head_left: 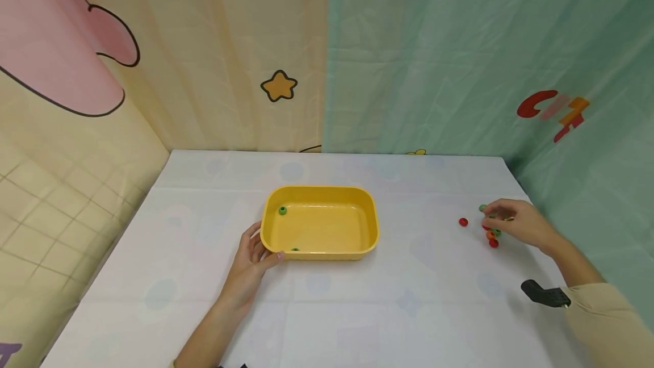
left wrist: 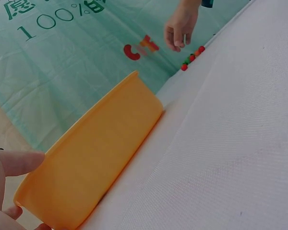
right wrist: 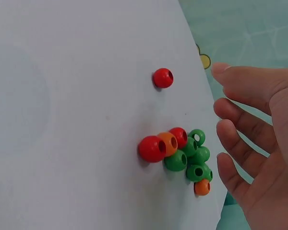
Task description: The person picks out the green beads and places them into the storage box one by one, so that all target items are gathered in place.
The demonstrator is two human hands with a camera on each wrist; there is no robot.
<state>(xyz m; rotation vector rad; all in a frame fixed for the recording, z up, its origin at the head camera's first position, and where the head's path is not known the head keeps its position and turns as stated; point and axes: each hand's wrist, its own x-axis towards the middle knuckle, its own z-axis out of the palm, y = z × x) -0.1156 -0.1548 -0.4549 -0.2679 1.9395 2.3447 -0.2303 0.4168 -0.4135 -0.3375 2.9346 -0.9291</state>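
Note:
My left hand (head_left: pixel 246 271) grips the left front corner of a yellow plastic tub (head_left: pixel 327 227), thumb at the rim and fingers round the side. Two green beads lie inside: one green bead (head_left: pixel 283 210) at the back left, the other partly hidden behind the front wall. Over at the right, my right hand (head_left: pixel 522 222) hovers above a cluster of beads, its fingers loosely bent with nothing between them. In the right wrist view the cluster mixes red beads (right wrist: pixel 152 149), orange beads (right wrist: pixel 202 187) and several green beads (right wrist: pixel 175 161). A lone red bead (right wrist: pixel 162 77) sits apart.
A white cloth (head_left: pixel 409 300) with faint pastel spots covers the table. Printed curtains (head_left: pixel 460 61) hang behind the table's far edge and along its right side. A black strap end (head_left: pixel 545 294) sticks out from the right sleeve.

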